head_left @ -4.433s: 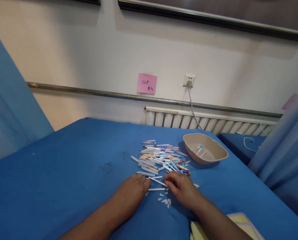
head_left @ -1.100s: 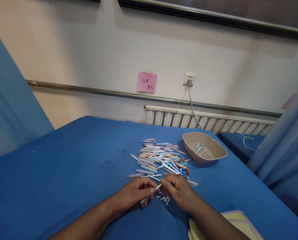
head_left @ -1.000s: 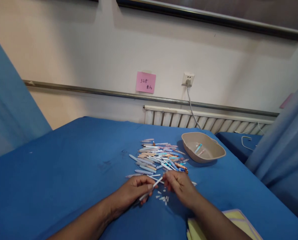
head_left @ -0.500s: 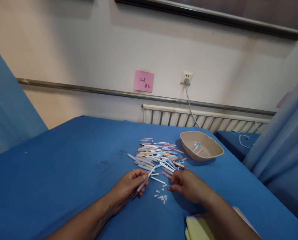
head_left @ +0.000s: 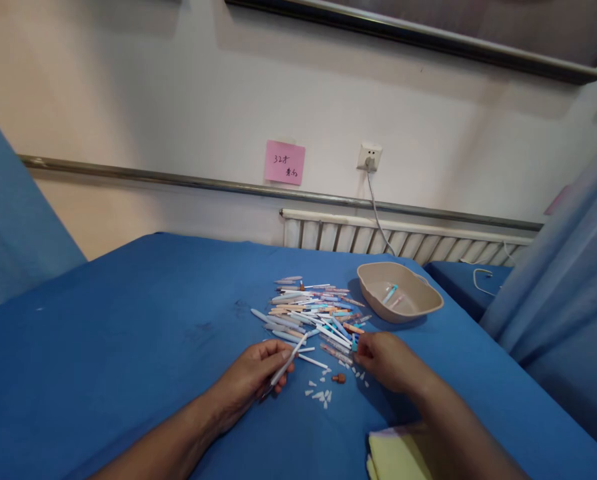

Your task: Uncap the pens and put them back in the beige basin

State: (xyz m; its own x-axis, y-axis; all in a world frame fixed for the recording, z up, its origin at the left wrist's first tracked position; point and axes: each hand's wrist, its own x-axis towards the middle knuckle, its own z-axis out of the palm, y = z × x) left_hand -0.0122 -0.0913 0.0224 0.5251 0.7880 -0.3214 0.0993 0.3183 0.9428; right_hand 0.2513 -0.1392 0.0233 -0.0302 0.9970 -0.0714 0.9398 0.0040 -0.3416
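My left hand (head_left: 268,370) is closed around a slim pale pen barrel (head_left: 281,373), with a white stick like a refill (head_left: 299,347) running up along it past the thumb. My right hand (head_left: 385,360) is at the near right edge of a pile of pens (head_left: 313,310), its fingers bent together beside a small teal piece (head_left: 355,343). Whether the fingers grip that piece is hidden. A small brown pen part (head_left: 339,378) lies on the cloth between the hands. Several tiny white cone-shaped tips (head_left: 320,395) are scattered around it.
A beige basin (head_left: 401,293) holding a few pens stands right of the pile. A folded yellow cloth (head_left: 395,453) lies under my right forearm. Blue cloth (head_left: 128,347) covers the table. Behind are a white radiator (head_left: 338,233) and a plugged-in cable (head_left: 378,208).
My right hand has let go of the brown part and moved slightly right and up to the pile's edge, uncovering more white tips. My left hand keeps its hold; the view has shifted slightly.
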